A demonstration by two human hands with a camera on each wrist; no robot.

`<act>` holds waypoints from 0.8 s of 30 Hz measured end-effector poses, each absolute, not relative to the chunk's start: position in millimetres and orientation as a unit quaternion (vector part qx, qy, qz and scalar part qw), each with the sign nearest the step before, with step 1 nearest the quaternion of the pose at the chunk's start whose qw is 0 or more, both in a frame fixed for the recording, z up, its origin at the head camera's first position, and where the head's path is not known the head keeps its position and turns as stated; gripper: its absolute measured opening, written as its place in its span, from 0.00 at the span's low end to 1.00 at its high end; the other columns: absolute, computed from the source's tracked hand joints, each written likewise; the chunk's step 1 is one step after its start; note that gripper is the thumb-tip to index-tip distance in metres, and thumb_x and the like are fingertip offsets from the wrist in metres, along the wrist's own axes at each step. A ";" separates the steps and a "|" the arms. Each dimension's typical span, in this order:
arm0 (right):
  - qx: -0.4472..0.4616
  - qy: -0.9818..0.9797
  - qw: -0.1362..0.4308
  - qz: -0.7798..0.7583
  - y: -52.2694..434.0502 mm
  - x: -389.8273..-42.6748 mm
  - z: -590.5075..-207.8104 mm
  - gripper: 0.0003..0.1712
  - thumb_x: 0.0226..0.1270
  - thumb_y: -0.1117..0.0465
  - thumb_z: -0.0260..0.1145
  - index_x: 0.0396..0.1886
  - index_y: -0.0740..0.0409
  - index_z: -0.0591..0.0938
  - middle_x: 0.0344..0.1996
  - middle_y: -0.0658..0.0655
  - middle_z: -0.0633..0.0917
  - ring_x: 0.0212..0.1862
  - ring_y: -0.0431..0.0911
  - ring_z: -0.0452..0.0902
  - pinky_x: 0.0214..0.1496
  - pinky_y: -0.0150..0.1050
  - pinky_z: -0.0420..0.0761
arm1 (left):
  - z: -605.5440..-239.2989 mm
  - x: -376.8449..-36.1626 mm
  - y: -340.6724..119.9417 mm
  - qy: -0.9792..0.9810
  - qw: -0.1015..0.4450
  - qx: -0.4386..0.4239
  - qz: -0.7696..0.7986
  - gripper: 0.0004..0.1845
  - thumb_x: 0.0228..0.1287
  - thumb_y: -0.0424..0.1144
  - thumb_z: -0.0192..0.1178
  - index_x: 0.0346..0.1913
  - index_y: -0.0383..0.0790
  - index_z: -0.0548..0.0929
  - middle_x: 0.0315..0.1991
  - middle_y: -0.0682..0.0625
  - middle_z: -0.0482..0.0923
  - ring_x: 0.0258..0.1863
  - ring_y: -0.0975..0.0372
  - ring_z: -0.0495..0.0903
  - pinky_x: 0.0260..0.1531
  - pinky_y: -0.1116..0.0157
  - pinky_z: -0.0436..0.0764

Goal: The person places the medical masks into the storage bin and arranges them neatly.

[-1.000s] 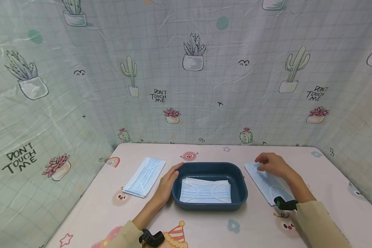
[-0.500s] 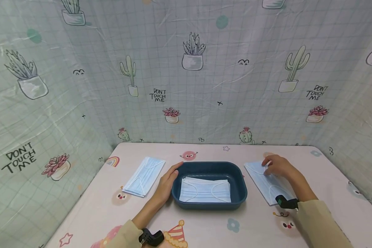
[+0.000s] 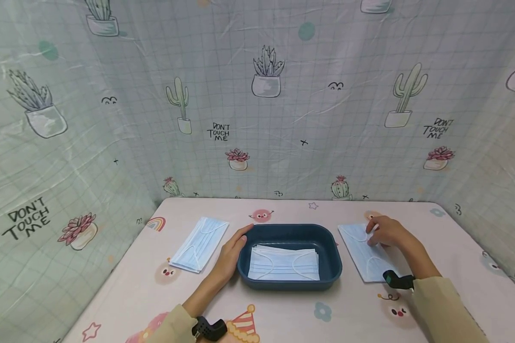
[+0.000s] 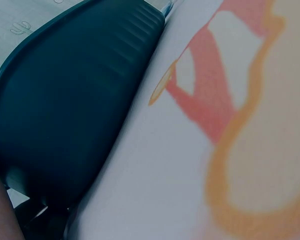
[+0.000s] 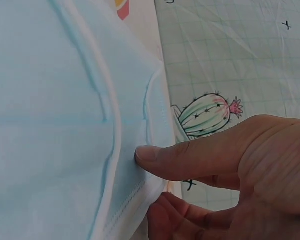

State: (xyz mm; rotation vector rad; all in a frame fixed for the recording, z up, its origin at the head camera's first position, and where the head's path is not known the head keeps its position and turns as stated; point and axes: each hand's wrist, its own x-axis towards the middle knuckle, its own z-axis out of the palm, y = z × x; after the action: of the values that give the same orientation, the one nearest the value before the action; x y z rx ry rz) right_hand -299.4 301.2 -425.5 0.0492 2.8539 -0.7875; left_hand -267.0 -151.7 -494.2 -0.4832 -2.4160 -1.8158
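Observation:
My left hand [image 3: 229,255] lies with extended fingers against the left side of a dark blue rectangular tub [image 3: 289,286]. Inside the tub is a stack of light blue face masks [image 3: 283,264]. On the right, my right hand [image 3: 388,233] pinches the edge of a face mask [image 3: 362,247] that lies on the table. The right wrist view shows the thumb [image 5: 155,157] on top of this mask [image 5: 50,150], with the fingers curled at its edge. In the left wrist view, the tub's outer wall [image 4: 65,100] fills the left part.
More face masks [image 3: 199,245] lie slanted to the left of the tub. The table [image 3: 292,324] has a pale pink printed cover. A patterned cloth [image 3: 304,114] rises behind it and along both sides.
My right hand has moved slightly right and toward me, from over the mask to its right edge, and its fingers have drawn together there. The mask has turned slightly. My left hand stays put.

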 end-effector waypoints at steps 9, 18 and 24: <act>0.015 0.957 0.092 -0.276 303.4 -299.4 -429.7 0.14 0.57 0.68 0.74 0.42 0.65 0.81 0.37 0.64 0.80 0.35 0.50 0.75 0.34 0.37 0.77 | -496.3 -266.8 -152.5 -0.791 0.043 -0.155 -0.590 0.22 0.84 0.45 0.42 0.74 0.58 0.73 0.76 0.55 0.70 0.80 0.57 0.62 0.82 0.48 0.56; 0.012 0.961 0.084 -0.263 300.1 -300.2 -432.7 0.14 0.57 0.69 0.74 0.42 0.64 0.81 0.42 0.68 0.81 0.39 0.53 0.76 0.35 0.37 0.80 | -498.9 -267.1 -153.3 -0.792 0.046 -0.159 -0.588 0.22 0.84 0.44 0.43 0.74 0.56 0.73 0.76 0.54 0.70 0.80 0.55 0.63 0.81 0.46 0.57; 0.007 0.967 0.060 -0.250 296.2 -302.7 -433.1 0.13 0.59 0.70 0.72 0.43 0.65 0.81 0.47 0.71 0.81 0.43 0.57 0.76 0.41 0.42 0.82 | -495.3 -268.4 -152.7 -0.792 0.050 -0.165 -0.585 0.22 0.84 0.44 0.42 0.74 0.55 0.73 0.76 0.54 0.70 0.80 0.55 0.62 0.81 0.47 0.56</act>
State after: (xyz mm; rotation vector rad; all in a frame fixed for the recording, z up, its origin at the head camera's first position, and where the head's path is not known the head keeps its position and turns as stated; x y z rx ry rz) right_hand -302.7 296.2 -433.1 0.0218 2.9262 -0.7554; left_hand -268.4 -152.7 -495.3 -0.5017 -2.4126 -1.7818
